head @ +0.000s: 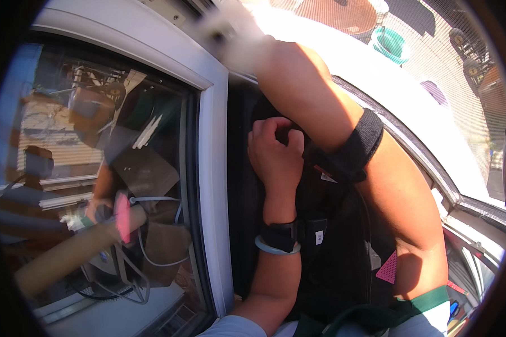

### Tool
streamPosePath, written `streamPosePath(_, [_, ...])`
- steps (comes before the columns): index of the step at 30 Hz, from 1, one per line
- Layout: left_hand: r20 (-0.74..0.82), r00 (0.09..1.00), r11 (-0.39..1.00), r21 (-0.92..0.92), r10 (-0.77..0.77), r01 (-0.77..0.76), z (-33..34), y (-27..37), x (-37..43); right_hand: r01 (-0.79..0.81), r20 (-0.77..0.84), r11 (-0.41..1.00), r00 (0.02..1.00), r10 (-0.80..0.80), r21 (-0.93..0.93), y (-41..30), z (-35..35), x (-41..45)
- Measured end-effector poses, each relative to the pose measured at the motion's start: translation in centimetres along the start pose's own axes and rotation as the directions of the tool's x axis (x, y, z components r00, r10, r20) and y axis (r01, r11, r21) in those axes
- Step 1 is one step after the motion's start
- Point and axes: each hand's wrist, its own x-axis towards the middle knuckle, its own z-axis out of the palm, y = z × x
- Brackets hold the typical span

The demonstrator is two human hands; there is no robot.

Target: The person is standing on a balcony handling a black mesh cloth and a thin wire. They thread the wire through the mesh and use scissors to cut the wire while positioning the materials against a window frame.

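My right hand (301, 80) reaches across to the upper middle, by the corner of a white window frame (214, 168). In its fingers is a blurred white thing, seemingly a cloth (240, 46); the fingertips are lost in the blur. Below it, my left hand (276, 151) is curled, thumb and forefinger bent towards each other, over dark black material. Its fingertips are partly hidden, so whether it holds something is unclear. A black strap (358, 143) circles my right wrist. My left wrist carries a black band (278, 236) and a pale bangle (277, 248).
The window pane (164, 168) stands at the left, showing mixed reflections and a tan tube (84, 248). A mesh screen (430, 84) spans the upper right; beyond it is a teal bucket (390, 44). A pink perforated piece (388, 269) lies by my right elbow, blue-handled scissors (453, 309) lower right.
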Motion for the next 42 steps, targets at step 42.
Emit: streamPosePath(42, [0.001,0.999,0.999,0.01,-0.036,0.036,0.3,0.9,-0.1,-0.125,0.001,0.985,0.992,0.126,0.117,3.9,-5.3,-6.3])
